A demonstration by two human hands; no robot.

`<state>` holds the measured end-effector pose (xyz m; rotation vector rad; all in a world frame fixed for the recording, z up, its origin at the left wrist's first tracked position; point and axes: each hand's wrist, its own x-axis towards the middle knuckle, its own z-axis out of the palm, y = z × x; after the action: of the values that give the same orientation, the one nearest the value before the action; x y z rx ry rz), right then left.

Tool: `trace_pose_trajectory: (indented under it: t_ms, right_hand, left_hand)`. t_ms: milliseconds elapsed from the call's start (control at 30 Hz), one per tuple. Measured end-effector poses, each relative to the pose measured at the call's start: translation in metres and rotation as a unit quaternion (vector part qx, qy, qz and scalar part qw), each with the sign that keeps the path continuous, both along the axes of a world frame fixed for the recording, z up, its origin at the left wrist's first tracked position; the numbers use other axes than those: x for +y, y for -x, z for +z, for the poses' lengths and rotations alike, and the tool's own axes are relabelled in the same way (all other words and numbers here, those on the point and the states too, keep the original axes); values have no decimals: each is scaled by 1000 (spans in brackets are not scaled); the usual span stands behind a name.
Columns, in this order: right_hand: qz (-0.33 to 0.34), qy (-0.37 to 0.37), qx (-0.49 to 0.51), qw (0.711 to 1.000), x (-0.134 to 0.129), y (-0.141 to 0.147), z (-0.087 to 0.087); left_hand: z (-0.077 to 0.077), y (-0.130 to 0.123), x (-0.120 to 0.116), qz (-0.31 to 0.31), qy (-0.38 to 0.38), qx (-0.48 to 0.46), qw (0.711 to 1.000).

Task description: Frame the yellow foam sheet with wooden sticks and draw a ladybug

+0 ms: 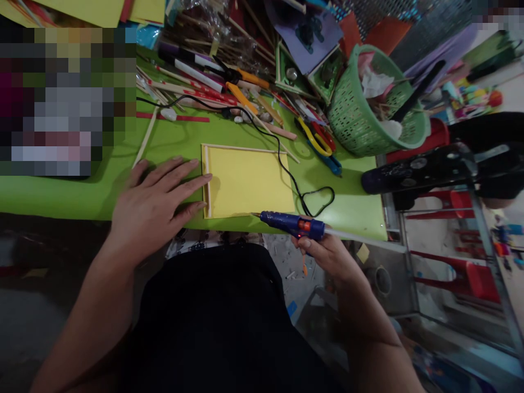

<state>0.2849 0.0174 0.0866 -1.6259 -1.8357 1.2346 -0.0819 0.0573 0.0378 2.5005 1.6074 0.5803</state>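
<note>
A yellow rectangular card (pixel 249 183) lies on the green tabletop. One thin wooden stick (pixel 208 191) runs along its left edge, and another stick (pixel 241 148) lies along the far edge. My left hand (pixel 153 202) rests flat with fingers spread, its fingertips touching the left stick and card edge. In my right hand (pixel 327 254) is a blue hot glue gun (pixel 290 224), with a white glue stick (pixel 364 238) out of its back. Its nozzle points left, at the card's near edge. The gun's black cord (pixel 286 169) crosses the card's right side.
Behind the card lie yellow-handled scissors (pixel 317 139), markers (pixel 198 75) and many loose sticks. A green plastic basket (pixel 347 117) with scraps stands at the back right. A loose stick (pixel 146 136) lies beyond my left hand. Red stools (pixel 458 273) are off the table's right end.
</note>
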Motion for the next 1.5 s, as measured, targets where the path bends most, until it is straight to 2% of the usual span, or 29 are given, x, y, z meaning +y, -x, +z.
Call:
trace_pose_trajectory:
  t_ms: [267,500,633,800,1200,1400,1500]
  right_hand:
    - [-7,-13,-28,999,-2,-6,4]
    - [-3,-6,-22,1000,-1,5,9]
    - [-10,-20,-50,999,-2,-1,11]
    - [-32,-16,-36,999,-4,-14,9]
    - [-16,-19,-47,999,-1,-9,11]
    - [-68,-4,-20,997,-8,-20,8]
    - [-62,2,-10,998,-9,-23,5]
  left_hand:
    - [-1,1,1,1,-2,1,1000]
    - [-1,0,1,3,3,1,1000]
    - [-1,0,1,4,2,2,1000]
    - [-3,0,1,3,2,-3,1000]
    - [3,-1,0,4,26,-8,1000]
    - [3,0,0,4,22,-13,1000]
    - [2,0,0,4,19,-10,1000]
